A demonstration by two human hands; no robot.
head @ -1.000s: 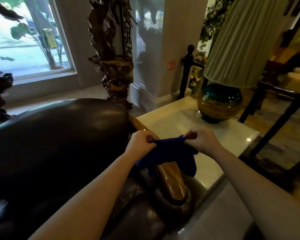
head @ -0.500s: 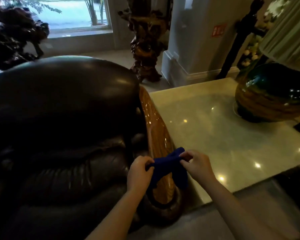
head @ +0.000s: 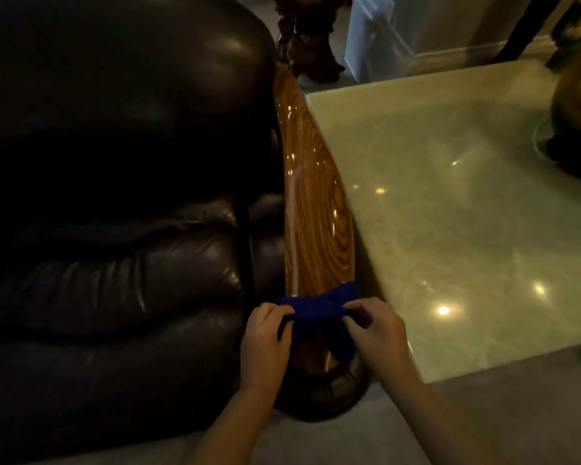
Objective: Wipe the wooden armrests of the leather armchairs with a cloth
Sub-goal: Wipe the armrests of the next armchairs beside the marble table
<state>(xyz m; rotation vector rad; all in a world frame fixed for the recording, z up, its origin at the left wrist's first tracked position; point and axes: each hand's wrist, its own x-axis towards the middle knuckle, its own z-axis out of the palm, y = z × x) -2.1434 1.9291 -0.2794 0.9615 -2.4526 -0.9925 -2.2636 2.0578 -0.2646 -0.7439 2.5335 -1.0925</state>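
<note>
place: lounge or lobby | cues: leather armchair point(head: 114, 196), polished stone side table point(head: 467, 229), lamp base point(head: 577, 105)

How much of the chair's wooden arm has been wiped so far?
Nothing looks finished for sure. The left hand and right hand stretch the blue cloth across the near end of the wooden armrest, so wiping is only at that end. The long shiny stretch up toward the chair back lies beyond the cloth, and shine alone doesn't prove it is wiped. No other armrest is in view.
</note>
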